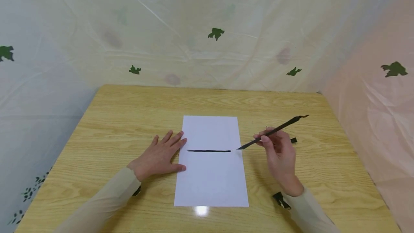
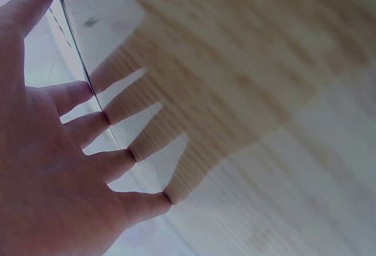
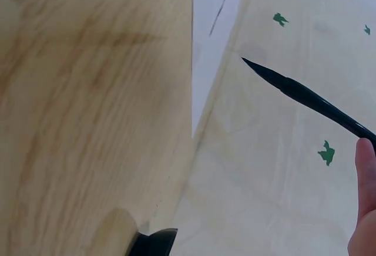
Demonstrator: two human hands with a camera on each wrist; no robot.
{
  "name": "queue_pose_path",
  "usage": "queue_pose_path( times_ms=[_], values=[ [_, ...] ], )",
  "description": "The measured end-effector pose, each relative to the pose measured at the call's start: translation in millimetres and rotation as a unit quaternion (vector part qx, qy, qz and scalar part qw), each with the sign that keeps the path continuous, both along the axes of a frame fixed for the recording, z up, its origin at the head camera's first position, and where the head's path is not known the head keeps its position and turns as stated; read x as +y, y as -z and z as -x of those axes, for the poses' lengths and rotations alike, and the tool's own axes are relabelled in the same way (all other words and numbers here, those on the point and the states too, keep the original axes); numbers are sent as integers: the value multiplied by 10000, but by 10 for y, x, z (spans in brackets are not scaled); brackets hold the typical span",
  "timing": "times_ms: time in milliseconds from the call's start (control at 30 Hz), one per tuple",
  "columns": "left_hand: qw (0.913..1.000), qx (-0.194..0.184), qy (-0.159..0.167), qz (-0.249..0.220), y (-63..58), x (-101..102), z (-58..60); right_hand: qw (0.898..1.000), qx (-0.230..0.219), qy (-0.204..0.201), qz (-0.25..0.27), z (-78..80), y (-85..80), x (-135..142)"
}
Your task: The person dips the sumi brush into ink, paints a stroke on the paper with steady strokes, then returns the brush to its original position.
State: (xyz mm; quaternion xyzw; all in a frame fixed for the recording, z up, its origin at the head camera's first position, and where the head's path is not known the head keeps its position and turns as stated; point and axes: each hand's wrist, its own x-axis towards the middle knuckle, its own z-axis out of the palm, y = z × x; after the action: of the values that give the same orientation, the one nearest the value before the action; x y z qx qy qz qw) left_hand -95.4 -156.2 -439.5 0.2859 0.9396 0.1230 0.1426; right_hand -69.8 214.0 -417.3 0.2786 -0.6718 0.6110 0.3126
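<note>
A white sheet of paper (image 1: 211,186) lies upright on the wooden table, with one straight black stroke (image 1: 208,151) running across its middle. My left hand (image 1: 160,157) rests palm down with fingers spread, its fingertips and thumb on the paper's left edge. In the left wrist view, the spread fingers (image 2: 117,165) press on the surface. Right of the paper, my right hand (image 1: 280,157) pinches a black calligraphy brush (image 1: 275,130) by its handle. The pointed brush head (image 3: 267,74) is raised, overlapping the paper's right margin in the head view.
The light wood table (image 1: 136,107) reaches back to a pale sheet (image 1: 181,53) with green leaf prints, which hangs behind and along both sides. Black fittings (image 1: 281,200) sit at the wrists. A bright light reflection (image 1: 202,210) shows just below the paper.
</note>
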Motion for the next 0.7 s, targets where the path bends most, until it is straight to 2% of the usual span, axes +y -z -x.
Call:
queue_pose_path(
  times_ms=[267,467,700],
  values=[
    [10000,46,21,50,1,0,6,9989,26,-85,467,-38,-60,79],
    [9999,66,24,85,9,-10,3,9992,89,192,331,-59,-79,166],
    [9999,37,20,99,22,-4,16,9969,302,-22,724,-82,-98,272]
  ],
)
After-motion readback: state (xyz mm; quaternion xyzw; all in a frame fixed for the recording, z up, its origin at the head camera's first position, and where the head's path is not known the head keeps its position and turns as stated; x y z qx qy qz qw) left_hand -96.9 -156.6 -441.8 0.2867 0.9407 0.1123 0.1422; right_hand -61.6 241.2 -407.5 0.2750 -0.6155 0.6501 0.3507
